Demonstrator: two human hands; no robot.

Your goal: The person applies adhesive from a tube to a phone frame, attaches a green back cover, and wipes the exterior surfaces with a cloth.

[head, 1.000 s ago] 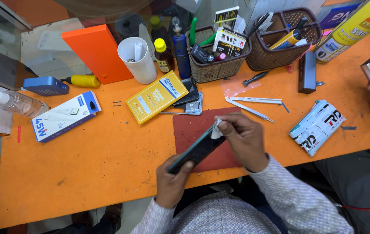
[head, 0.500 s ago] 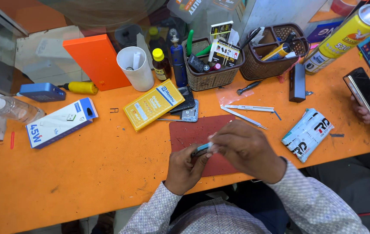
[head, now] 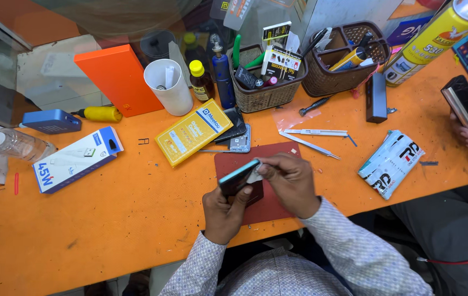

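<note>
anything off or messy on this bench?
Small bits of debris dot the orange table and red mat. A bare phone frame lies half under the yellow box. Left hand grips the phone; right hand works its edge.

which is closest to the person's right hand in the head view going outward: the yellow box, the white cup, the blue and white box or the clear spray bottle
From the right hand:
1. Yellow box, just up and left, beside the red mat.
2. White cup, farther back, by the orange box.
3. Blue and white box, well out to the left.
4. Clear spray bottle, at the table's far left edge.
</note>
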